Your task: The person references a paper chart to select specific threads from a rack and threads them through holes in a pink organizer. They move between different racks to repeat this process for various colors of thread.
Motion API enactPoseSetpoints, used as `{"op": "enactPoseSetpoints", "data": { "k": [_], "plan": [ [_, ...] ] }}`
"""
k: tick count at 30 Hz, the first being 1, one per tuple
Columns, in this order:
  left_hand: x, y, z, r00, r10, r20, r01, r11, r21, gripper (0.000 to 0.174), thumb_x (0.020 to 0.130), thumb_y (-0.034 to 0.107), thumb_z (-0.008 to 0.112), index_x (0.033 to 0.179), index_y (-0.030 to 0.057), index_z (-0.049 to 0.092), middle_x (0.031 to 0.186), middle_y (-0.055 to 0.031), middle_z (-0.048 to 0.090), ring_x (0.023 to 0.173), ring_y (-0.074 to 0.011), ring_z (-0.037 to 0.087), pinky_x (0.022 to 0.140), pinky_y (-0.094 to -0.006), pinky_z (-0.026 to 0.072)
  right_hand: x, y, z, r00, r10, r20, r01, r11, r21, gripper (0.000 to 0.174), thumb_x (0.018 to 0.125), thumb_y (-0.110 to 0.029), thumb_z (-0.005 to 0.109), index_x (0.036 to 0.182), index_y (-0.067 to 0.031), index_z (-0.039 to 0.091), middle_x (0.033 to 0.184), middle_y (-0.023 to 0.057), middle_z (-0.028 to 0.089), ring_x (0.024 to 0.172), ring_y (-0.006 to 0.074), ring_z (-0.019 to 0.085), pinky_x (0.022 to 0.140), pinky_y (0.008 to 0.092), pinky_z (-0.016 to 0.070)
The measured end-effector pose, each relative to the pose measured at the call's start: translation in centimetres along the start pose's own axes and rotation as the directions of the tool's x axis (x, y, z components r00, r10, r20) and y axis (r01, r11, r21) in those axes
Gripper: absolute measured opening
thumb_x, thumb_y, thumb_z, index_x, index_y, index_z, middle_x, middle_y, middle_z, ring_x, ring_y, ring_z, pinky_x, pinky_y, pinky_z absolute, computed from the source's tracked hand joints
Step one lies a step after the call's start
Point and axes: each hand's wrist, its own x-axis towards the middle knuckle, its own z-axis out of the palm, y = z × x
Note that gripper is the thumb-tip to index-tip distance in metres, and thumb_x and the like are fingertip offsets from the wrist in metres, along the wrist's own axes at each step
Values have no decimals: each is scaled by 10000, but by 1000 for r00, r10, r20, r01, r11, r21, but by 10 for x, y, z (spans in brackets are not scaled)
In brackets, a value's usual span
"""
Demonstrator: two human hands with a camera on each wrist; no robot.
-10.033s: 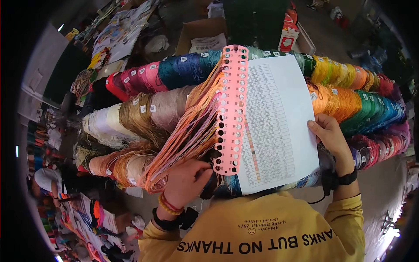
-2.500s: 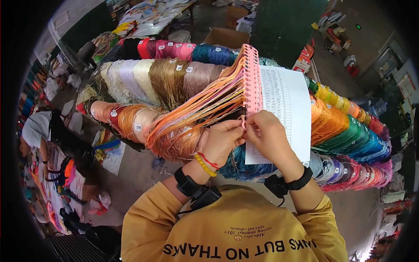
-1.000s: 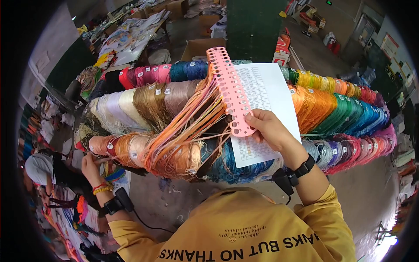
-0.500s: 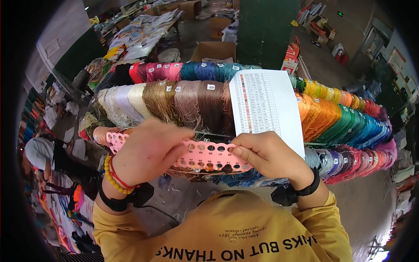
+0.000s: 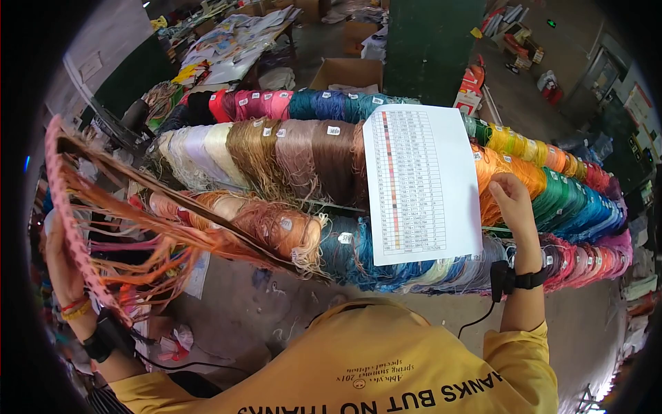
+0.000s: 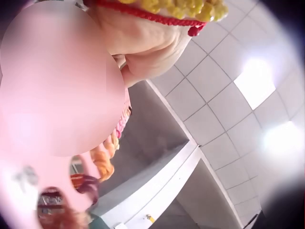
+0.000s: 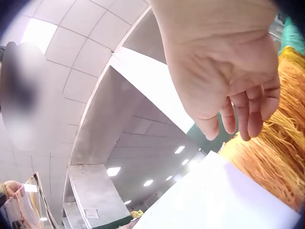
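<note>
At the far left, my left hand (image 5: pixel 62 259) grips a long pink thread organizer card (image 5: pixel 77 241), seen nearly edge-on. In the left wrist view the fingers (image 6: pixel 152 59) bend at the card's edge. Orange, pink and brown strands (image 5: pixel 155 241) hang from its holes, and a dark brown bundle (image 5: pixel 200 210) slants right across the thread rolls. My right hand (image 5: pixel 514 200) holds nothing, its fingers loosely bent, just off the right edge of a printed chart sheet (image 5: pixel 458 200). The right wrist view shows its palm (image 7: pixel 224 71) above orange thread (image 7: pixel 274 148).
Rows of labelled thread rolls, with brown (image 5: pixel 334 155), blue (image 5: pixel 345 252) and green (image 5: pixel 552 193) ones, run across under the sheet. A cardboard box (image 5: pixel 345 74) and a green pillar (image 5: pixel 427 55) stand behind. A paper-covered table (image 5: pixel 231 52) is at the back left.
The card has swung from lying across the front rolls to upright at far left, carried by my left hand. My right hand has let go of it and moved right, past the sheet.
</note>
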Motion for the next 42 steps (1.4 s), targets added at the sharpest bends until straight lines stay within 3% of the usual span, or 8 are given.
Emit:
{"op": "enactPoseSetpoints", "data": {
  "k": [2,5,9,11,17,21,26,42],
  "plan": [
    [-4,12,-4,995,-58,85,70,987,-143,304,914,196,451,1167,31,482,1104,-83,570,967,-178,573,849,-309,477,0,16,2,998,-7,-66,6,1000,-22,300,843,-188,571,1029,45,535,790,59,587,721,107,536,644,229,434],
    [-7,-17,20,973,-132,192,188,929,-318,295,917,189,444,1156,22,487,1089,-87,580,956,-181,580,844,-314,478,1,25,14,998,61,-16,-60,995,85,333,843,-194,574,1044,66,525,795,65,593,730,110,540,659,243,440],
    [-43,-39,140,842,-186,506,414,823,-388,287,909,167,450,1134,-9,486,1041,-98,593,908,-176,594,813,-313,490,-2,6,25,981,156,114,-177,963,203,320,849,-178,561,1039,77,525,801,78,600,709,104,548,638,232,438],
    [-51,-63,183,885,-133,447,305,890,-338,262,904,155,453,1101,-12,496,1010,-114,594,873,-175,601,775,-310,502,-6,-6,29,970,212,116,-234,945,227,287,849,-158,554,1019,74,532,776,74,598,658,98,546,584,226,436],
    [-56,-142,297,734,-208,646,493,818,-297,189,901,147,451,996,-2,517,859,-94,612,712,-159,610,650,-278,520,-11,-1,39,964,247,93,-264,916,301,160,855,-105,540,905,46,549,749,55,599,597,76,529,527,210,418],
    [-61,-203,338,701,-317,639,634,688,-354,100,886,98,487,883,6,526,802,-86,612,643,-144,601,574,-269,506,-19,-1,43,961,272,51,-271,890,368,127,861,-91,530,881,33,551,735,44,599,590,65,523,525,201,408],
    [-61,-250,346,691,-398,603,635,733,-244,101,891,93,478,873,11,533,776,-58,599,620,-112,582,552,-240,487,-21,10,48,965,264,3,-239,871,429,131,866,-97,529,885,30,550,739,40,600,604,57,521,549,187,406],
    [-68,-239,340,560,-408,721,736,645,-207,219,900,104,446,1055,-31,522,972,-82,603,802,-138,599,698,-269,491,-21,9,49,950,311,27,-289,843,454,138,859,-97,533,923,25,537,740,46,606,585,59,531,526,186,414]
  ]
}}
